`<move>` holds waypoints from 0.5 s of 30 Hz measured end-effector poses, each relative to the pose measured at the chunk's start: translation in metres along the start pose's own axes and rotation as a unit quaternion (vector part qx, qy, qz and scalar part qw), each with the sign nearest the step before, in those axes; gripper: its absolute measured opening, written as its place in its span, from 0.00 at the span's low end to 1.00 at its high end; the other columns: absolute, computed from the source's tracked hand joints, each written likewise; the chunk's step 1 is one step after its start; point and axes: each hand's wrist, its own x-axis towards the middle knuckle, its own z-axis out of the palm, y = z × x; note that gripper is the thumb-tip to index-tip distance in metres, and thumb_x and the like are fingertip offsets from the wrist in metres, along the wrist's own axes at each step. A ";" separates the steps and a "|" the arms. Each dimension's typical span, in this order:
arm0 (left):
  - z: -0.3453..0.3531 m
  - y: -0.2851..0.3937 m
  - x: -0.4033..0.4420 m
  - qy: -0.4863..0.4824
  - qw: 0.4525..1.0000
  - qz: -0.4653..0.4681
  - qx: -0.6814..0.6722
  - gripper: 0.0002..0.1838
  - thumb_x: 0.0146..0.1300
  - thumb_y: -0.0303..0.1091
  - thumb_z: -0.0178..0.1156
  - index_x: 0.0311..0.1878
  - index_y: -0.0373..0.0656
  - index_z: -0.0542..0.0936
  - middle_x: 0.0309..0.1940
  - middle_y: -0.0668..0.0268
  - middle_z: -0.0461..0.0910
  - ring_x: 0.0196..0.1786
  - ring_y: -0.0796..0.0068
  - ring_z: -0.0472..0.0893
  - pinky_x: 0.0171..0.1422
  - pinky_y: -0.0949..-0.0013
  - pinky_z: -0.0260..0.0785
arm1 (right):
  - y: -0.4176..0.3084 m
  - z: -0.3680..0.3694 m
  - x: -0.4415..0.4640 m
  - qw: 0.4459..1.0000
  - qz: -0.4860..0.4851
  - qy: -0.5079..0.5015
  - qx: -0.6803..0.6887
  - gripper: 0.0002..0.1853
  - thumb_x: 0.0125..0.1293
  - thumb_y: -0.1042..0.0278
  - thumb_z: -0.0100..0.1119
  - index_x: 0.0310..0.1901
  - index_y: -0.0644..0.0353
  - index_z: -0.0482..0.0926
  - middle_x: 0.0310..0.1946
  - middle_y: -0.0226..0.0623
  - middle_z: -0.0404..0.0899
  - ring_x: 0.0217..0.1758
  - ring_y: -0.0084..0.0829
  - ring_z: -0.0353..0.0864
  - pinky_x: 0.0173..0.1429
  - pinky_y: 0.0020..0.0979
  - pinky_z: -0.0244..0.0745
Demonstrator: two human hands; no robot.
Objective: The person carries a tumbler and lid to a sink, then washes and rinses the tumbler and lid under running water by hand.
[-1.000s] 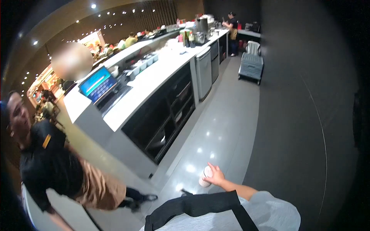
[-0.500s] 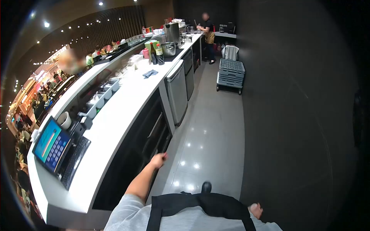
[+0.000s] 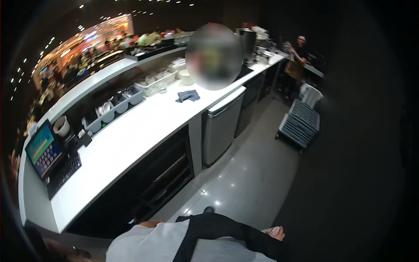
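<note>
My right hand (image 3: 276, 232) hangs low beside the black apron (image 3: 218, 225), near the dark wall. Its fingers are curled, with something pale at them too small to name. Of my left arm only a bit of forearm (image 3: 151, 223) shows past the grey sleeve; the left hand itself is out of sight. To the left runs the white counter (image 3: 131, 135), touched by neither visible part. A crumpled blue-grey cloth (image 3: 188, 96) lies on it, near a clear glass (image 3: 162, 87). At its near end stand a touch screen (image 3: 45, 149) and a black keyboard (image 3: 65, 172).
Grey bins of utensils (image 3: 114, 111) and a rack of cups (image 3: 157, 83) line the counter. Below is a small fridge (image 3: 223, 129). Stacked grey crates (image 3: 300, 124) stand on the floor ahead. A co-worker (image 3: 297, 63) is at the far end. A blurred patch hides part of the counter.
The view has swung left and closer to the counter. My left hand, earlier in front of the dark cabinet with something small and red at it, has dropped out of sight.
</note>
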 end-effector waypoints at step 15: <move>-0.456 0.377 0.279 0.109 0.954 0.278 -0.013 0.25 0.50 0.23 0.47 0.53 0.47 0.78 0.58 0.55 0.73 0.53 0.56 0.78 0.58 0.61 0.68 | 0.080 0.177 0.344 0.980 0.066 0.157 -0.105 0.25 0.63 0.48 0.52 0.59 0.50 0.71 0.39 0.46 0.72 0.42 0.45 0.74 0.48 0.43 0.70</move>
